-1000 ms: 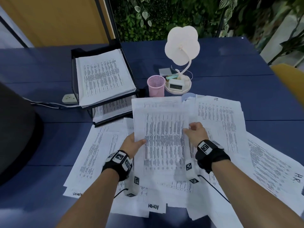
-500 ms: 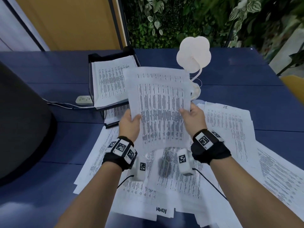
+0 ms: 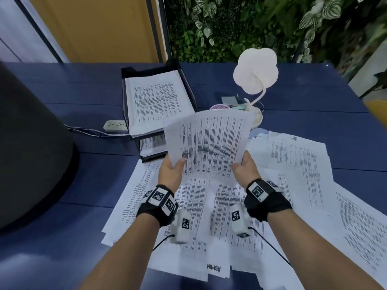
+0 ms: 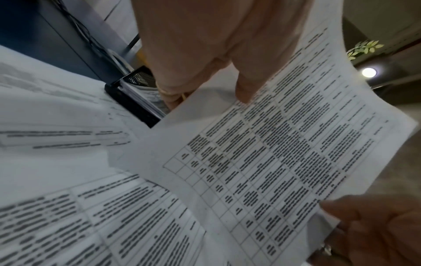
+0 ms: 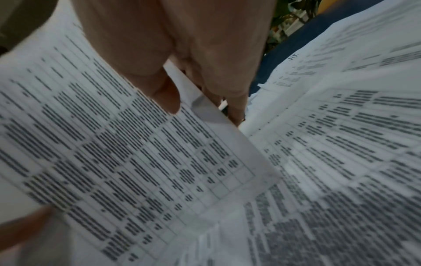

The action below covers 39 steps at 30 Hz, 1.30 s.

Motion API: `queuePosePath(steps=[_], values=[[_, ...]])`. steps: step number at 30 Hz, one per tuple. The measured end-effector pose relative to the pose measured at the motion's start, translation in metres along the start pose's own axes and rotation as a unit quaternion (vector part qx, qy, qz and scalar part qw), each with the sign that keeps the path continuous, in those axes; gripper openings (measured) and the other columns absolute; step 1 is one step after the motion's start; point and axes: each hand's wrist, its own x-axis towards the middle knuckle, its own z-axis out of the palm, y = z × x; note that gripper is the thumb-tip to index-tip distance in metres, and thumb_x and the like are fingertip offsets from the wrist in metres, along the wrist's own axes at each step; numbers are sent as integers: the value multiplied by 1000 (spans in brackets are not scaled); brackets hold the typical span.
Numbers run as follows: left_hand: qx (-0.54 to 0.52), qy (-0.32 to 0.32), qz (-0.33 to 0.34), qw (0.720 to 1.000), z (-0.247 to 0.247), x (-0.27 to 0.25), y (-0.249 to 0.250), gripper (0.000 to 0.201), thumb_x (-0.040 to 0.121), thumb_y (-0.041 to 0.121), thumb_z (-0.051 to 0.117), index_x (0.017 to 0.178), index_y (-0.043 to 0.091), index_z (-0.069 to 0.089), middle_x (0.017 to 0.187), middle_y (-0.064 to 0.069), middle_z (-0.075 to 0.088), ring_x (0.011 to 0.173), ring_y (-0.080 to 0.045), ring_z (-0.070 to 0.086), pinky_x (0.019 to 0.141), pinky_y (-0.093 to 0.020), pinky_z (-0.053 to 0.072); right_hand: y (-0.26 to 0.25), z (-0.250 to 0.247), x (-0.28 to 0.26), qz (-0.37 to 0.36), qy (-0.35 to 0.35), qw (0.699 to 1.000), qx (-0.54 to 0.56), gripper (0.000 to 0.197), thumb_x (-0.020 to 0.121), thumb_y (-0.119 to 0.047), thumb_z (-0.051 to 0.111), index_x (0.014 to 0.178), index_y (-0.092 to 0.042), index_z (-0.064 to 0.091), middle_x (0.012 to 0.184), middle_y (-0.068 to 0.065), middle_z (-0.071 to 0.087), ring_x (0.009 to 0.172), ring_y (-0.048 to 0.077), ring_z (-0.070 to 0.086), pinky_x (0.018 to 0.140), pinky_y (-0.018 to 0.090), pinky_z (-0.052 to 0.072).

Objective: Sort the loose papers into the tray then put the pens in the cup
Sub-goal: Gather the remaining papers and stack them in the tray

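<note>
I hold one printed sheet (image 3: 207,146) in the air with both hands, above a wide scatter of loose papers (image 3: 297,164) on the dark blue table (image 3: 314,97). My left hand (image 3: 170,171) pinches the sheet's lower left edge, thumb on the printed face and fingers curled behind. My right hand (image 3: 245,167) pinches the lower right edge in the same way. From the wrist views, each thumb lies flat on the table of text while the fingers wrap under the page.

Half a second ago the sheet stood higher and more upright, hiding the base of the white flower-shaped lamp (image 3: 256,73). Now it sits lower and leans away from me, its top edge bowed, just in front of the pink mesh cup (image 3: 219,107), whose rim shows above the page. A second ago the same sheet lay flat on the pile under my hands.

The black two-tier tray (image 3: 125,84) stands at the left beyond the sheet, with a stack of printed pages on its top tier and more below. A white power strip (image 3: 115,125) lies beside it. I cannot see any pens.
</note>
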Motion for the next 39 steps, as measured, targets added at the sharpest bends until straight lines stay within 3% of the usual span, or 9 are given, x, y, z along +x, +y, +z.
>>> queuePosePath(steps=[3, 7, 11, 17, 19, 23, 28, 32, 39], values=[[-7, -1, -9, 1000, -6, 8, -4, 37, 95, 18, 54, 132, 15, 49, 118, 0, 64, 113, -22, 58, 100, -43, 46, 15, 1, 2, 62, -57, 994, -66, 39, 94, -4, 45, 132, -9, 42, 125, 11, 56, 91, 20, 53, 77, 26, 42], [-24, 5, 6, 1000, -20, 17, -1, 33, 96, 14, 53, 128, 20, 50, 116, 6, 63, 111, -15, 58, 99, -34, 44, 26, 11, 1, 109, -89, 990, -31, 42, 97, -17, 48, 139, -15, 41, 138, 2, 47, 115, 25, 53, 96, 35, 47], [-14, 59, 37, 997, -38, 32, 14, 32, 95, 14, 55, 125, 14, 46, 117, 1, 61, 103, -12, 58, 86, -20, 46, 14, 28, 11, 85, -86, 993, 10, 34, 97, -16, 49, 131, -14, 47, 134, 3, 51, 101, 25, 61, 68, 36, 59], [67, 64, 57, 994, -75, 62, 37, 60, 86, 9, 63, 131, 28, 28, 113, -6, 60, 91, -19, 63, 71, -25, 51, -40, 56, 49, -4, -48, 999, 17, 27, 96, -12, 50, 123, -12, 53, 117, 5, 62, 79, 25, 63, 62, 32, 54], [146, 40, 68, 986, -86, 68, 44, 53, 86, 8, 62, 130, 26, 39, 124, -5, 56, 107, -22, 58, 85, -31, 51, -60, 65, 64, -21, -41, 999, 6, 25, 96, -10, 50, 121, -9, 54, 108, 5, 62, 62, 14, 58, 49, 20, 51], [283, 59, 113, 951, -104, 89, 54, 48, 89, 12, 58, 136, 17, 47, 137, -6, 49, 126, -25, 46, 108, -40, 36, -89, 86, 99, -39, -30, 999, -1, 28, 91, 1, 47, 117, -3, 57, 110, 10, 64, 74, 16, 62, 58, 25, 56], [610, 80, 168, 770, -112, 117, 66, 54, 92, 35, 52, 142, 22, 36, 153, 1, 29, 144, -26, 13, 112, -60, 2, -109, 106, 127, -73, 26, 997, -12, 36, 84, 4, 56, 118, -8, 53, 94, 7, 61, 75, 22, 63, 53, 24, 58], [699, 61, 141, 699, -112, 128, 62, 38, 94, 42, 43, 122, 22, 60, 158, -3, 16, 146, -33, -4, 107, -67, -10, -108, 111, 138, -83, 45, 974, -206, 35, 83, -12, 63, 117, -16, 56, 100, 6, 62, 90, 27, 61, 83, 36, 51], [689, 50, 131, 711, -108, 133, 47, 47, 99, 42, 29, 129, 18, 55, 158, 0, 19, 146, -32, -6, 106, -65, -15, -109, 113, 130, -125, 28, 896, -425, 27, 93, -24, 50, 110, -9, 65, 119, 15, 43, 97, 36, 57, 87, 38, 47]])
